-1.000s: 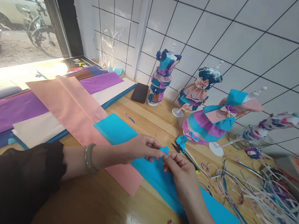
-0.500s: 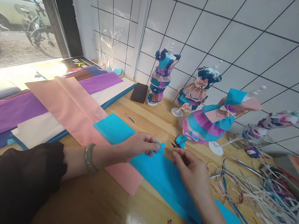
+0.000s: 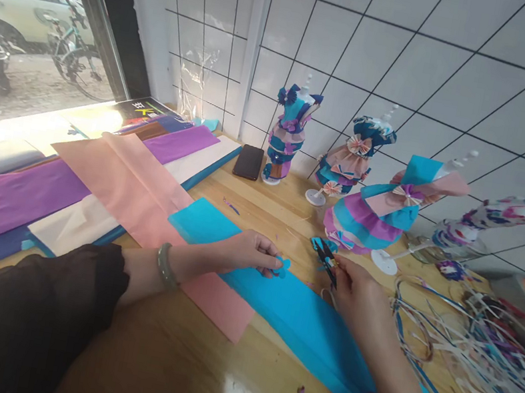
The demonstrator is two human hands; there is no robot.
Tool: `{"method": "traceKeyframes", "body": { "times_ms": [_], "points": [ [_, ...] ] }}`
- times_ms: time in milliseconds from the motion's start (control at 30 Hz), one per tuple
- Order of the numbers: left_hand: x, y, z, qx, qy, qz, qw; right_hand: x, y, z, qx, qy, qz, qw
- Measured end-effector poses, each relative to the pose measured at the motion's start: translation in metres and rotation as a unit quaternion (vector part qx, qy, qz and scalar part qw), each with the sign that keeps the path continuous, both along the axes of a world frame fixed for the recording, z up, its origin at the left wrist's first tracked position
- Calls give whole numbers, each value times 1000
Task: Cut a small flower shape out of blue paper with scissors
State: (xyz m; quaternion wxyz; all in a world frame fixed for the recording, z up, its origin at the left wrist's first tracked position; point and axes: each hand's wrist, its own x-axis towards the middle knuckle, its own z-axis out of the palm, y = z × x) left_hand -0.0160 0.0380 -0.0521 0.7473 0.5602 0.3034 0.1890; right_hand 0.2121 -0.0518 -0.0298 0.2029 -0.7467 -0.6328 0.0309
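Ample tabletop (image 3: 176, 364) edges the blue sheet (image 3: 295, 314) — left fingers (image 3: 267, 260) pinch a blue cutout (image 3: 283, 269), right fingers (image 3: 346, 274) clasp scissors (image 3: 327, 257).

In the head view I record the left hand (image 3: 256, 253) pinching a small blue cutout (image 3: 284, 269) above a long blue strip (image 3: 306, 309), which overlaps a pink sheet (image 3: 130, 180). The right hand (image 3: 362, 290) grips dark snips (image 3: 327, 260), tips at a blue scrap (image 3: 332, 245). I note four dressed miniature mannequins (image 3: 287, 138) along the tiled wall (image 3: 348, 56), a black phone (image 3: 249, 161) beside the leftmost, and tangled ribbons (image 3: 489, 379) at right.
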Motion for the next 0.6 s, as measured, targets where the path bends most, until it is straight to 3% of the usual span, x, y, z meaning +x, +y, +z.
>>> {"method": "traceKeyframes", "body": {
  "times_ms": [100, 200, 300, 600],
  "points": [
    [-2, 2, -1, -3, -22, -34, 999, -9, -2, 9, -59, 255, 21, 965],
    [-3, 3, -2, 5, -34, -61, 998, -21, -6, 18, -154, 397, 55, 903],
    [-5, 3, -1, 11, -38, -69, 997, -28, -9, 23, -176, 413, 89, 889],
    [-5, 2, -2, 53, -23, -82, 995, -35, -11, 24, -176, 359, 153, 903]
  ]
}}
